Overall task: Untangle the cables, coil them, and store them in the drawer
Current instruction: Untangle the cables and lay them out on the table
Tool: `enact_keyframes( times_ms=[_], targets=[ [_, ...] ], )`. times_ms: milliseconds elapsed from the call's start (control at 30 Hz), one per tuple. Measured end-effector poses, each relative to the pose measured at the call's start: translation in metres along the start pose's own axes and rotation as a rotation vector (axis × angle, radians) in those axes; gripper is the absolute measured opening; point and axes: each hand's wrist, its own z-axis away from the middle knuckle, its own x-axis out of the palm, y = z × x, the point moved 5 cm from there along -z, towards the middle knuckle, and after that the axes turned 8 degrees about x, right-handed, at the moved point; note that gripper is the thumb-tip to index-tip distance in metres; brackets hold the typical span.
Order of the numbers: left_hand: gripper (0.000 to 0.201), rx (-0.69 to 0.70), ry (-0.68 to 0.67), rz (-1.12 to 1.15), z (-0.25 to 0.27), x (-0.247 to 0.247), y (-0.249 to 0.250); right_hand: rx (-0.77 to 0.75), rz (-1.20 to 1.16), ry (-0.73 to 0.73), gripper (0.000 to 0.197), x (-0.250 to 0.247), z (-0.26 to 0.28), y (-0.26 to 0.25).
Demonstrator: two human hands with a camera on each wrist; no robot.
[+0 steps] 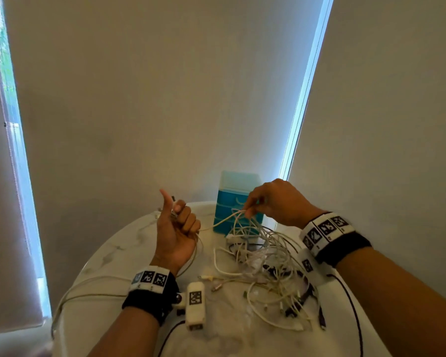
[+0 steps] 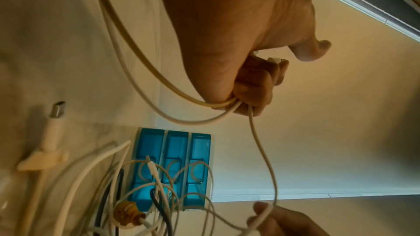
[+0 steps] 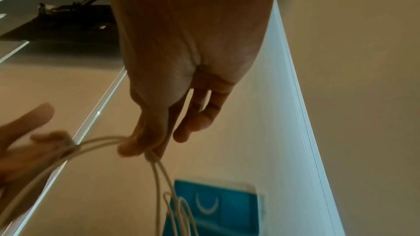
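The white cable, strung above the table between the left hand, fingers curled round its end, and the right hand, pinching it with other strands, may knot tighter if pulled from the tangle.

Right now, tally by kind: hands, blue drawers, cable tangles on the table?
hands: 2, left hand and right hand, each gripping strands
blue drawers: 3
cable tangle: 1, single cables too knotted to count
total: 6
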Motion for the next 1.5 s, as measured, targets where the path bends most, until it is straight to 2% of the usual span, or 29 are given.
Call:
enact_keyframes(
  times_ms=[167,333,400,467,533,567,700,767,833,933,1000,1067,1167,1233,1333,1433,1500],
  targets=[
    [0.056,0.021,0.056,0.009,-0.004,-0.009,0.006,-0.075,-0.076,-0.269,0.013,-0.012,-0.006,-0.013],
    [0.054,0.008,0.034,-0.024,-0.006,-0.009,-0.001,-0.005,-0.248,-0.092,0.015,-0.01,-0.012,-0.01],
    [0.05,0.013,0.04,-0.07,-0.007,-0.013,-0.004,0.054,-0.322,-0.107,0.015,-0.003,-0.012,-0.013],
    [0.046,0.019,0.047,-0.137,-0.009,-0.017,-0.005,0.11,-0.435,-0.19,0.015,0.004,-0.013,-0.017],
    [0.043,0.008,0.043,-0.267,-0.01,-0.02,-0.009,0.124,-0.463,-0.243,0.017,0.006,-0.014,-0.023],
    [0.043,-0.002,0.021,-0.374,-0.01,-0.019,-0.012,0.112,-0.417,-0.226,0.017,0.005,-0.016,-0.026],
    [0.06,-0.119,-0.216,-0.886,-0.001,-0.003,-0.029,0.104,-0.233,-0.168,0.023,0.016,-0.016,-0.033],
    [0.056,-0.165,-0.255,-0.976,0.003,-0.002,-0.029,0.084,-0.223,-0.204,0.026,0.027,-0.012,-0.028],
    [0.046,-0.152,-0.226,-0.933,0.001,-0.007,-0.023,0.068,-0.26,-0.29,0.03,0.038,-0.003,-0.022],
    [0.028,-0.064,-0.128,-0.683,-0.003,-0.008,-0.015,0.091,-0.198,-0.393,0.032,0.056,0.013,-0.008],
    [0.023,-0.028,-0.1,-0.566,-0.004,-0.007,-0.013,0.155,-0.062,-0.33,0.024,0.062,0.012,0.009],
    [0.02,-0.012,-0.084,-0.541,-0.002,-0.008,-0.012,0.217,-0.002,-0.215,0.02,0.053,0.008,0.023],
    [0.018,-0.001,-0.064,-0.515,-0.002,-0.005,-0.013,0.184,-0.142,-0.093,0.02,0.022,0.005,0.014],
    [0.018,0.001,-0.083,-0.484,-0.002,0.001,-0.015,0.139,-0.158,-0.137,0.027,0.016,0.006,-0.004],
    [0.023,-0.007,-0.149,-0.46,0.0,0.007,-0.02,0.178,-0.048,-0.256,0.034,0.048,0.013,-0.015],
    [0.037,-0.005,-0.177,-0.437,0.003,0.007,-0.023,0.214,-0.041,-0.18,0.026,0.067,0.015,-0.007],
    [0.035,0.0,-0.163,-0.421,0.003,0.007,-0.022,0.209,-0.087,-0.131,0.02,0.06,0.012,-0.005]
  ],
)
